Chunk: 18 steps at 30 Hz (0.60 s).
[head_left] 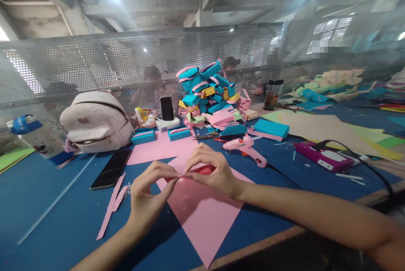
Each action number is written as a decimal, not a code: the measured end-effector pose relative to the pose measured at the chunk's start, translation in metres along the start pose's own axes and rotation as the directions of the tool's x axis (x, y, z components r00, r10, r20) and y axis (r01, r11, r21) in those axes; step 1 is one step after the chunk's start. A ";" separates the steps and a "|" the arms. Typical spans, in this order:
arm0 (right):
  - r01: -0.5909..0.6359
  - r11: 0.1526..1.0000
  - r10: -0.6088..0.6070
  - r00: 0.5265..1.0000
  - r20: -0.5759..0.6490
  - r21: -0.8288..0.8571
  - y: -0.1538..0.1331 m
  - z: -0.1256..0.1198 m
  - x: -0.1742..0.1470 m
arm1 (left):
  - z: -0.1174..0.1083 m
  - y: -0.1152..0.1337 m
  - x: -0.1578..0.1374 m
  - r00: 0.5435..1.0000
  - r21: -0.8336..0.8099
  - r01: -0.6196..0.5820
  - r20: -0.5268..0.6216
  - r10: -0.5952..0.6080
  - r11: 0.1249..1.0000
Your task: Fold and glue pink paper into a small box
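Over a large pink paper sheet (209, 224), both hands meet with their fingertips pinched together. My left hand (145, 195) closes thumb and forefinger on the edge of a small reddish-pink paper piece (207, 170). My right hand (218, 174) pinches the same piece close beside the left fingertips, and its fingers hide much of it. A pink glue gun (247, 148) lies just beyond my right hand. Torn pink paper strips (110, 210) are to the left of my left hand, next to a black phone (111, 170).
A heap of blue, pink and yellow paper pieces (210, 94) rises at the back. A white backpack (95, 123) and a bottle (44, 140) stand left. To the right are a purple power strip (322, 156) with cables and paper sheets (329, 130). People are behind the perforated screen (120, 60).
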State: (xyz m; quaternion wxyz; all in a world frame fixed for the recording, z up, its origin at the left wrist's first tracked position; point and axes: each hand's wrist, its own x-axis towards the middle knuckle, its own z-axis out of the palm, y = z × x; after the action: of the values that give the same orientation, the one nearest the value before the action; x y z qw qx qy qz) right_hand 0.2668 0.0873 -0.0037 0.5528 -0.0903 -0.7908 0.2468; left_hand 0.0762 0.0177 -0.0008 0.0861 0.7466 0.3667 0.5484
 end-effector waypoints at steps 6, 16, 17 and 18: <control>-0.032 0.999 0.032 0.999 0.009 0.001 -0.002 0.000 0.000 | 0.000 0.000 0.000 1.000 0.000 0.004 -0.006 -0.004 1.000; -0.016 1.000 0.016 1.000 -0.012 0.003 -0.002 0.000 0.001 | 0.001 0.001 0.001 1.000 -0.002 0.008 -0.011 -0.008 1.000; -0.016 1.000 0.016 1.000 -0.019 0.000 -0.002 0.000 0.001 | 0.001 0.001 0.001 1.000 -0.002 0.009 -0.015 -0.009 1.000; -0.016 1.000 0.016 1.000 -0.027 -0.002 -0.002 -0.001 0.002 | 0.000 0.001 0.001 1.000 -0.001 0.013 -0.019 -0.013 1.000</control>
State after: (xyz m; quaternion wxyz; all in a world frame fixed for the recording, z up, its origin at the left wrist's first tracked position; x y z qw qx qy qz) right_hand 0.2669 0.0863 -0.0013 0.5611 -0.1007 -0.7829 0.2492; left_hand 0.0771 0.0182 0.0005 0.0865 0.7389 0.3722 0.5549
